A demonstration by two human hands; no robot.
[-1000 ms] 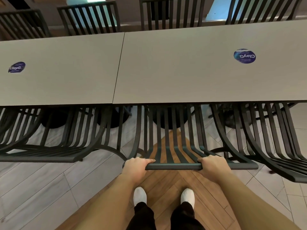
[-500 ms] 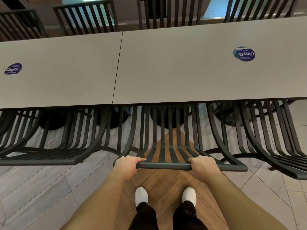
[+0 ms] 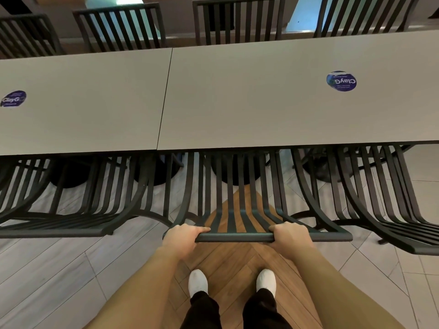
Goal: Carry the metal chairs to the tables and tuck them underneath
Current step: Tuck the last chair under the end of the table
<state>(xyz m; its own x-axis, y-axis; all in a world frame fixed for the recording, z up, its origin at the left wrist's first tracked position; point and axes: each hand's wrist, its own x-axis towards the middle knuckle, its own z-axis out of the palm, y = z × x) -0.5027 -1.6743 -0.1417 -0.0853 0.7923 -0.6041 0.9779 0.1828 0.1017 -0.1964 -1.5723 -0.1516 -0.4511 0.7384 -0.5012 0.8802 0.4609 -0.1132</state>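
The metal chair [image 3: 240,210] slides left and deeper, its seat now mostly beneath the right tabletop [image 3: 273,103]. My left hand [image 3: 181,241] and right hand [image 3: 291,237] stay clamped on its top rail. Neighbouring chairs [image 3: 78,210] flank it closely; nearly tucked, I reckon.

Two grey worktops stand edge to edge across the frame, the left worktop [image 3: 83,103] meeting the right worktop [image 3: 249,98] at a thin seam left of centre. A round blue sticker [image 3: 341,81] lies at upper right, another blue sticker [image 3: 13,98] at far left.
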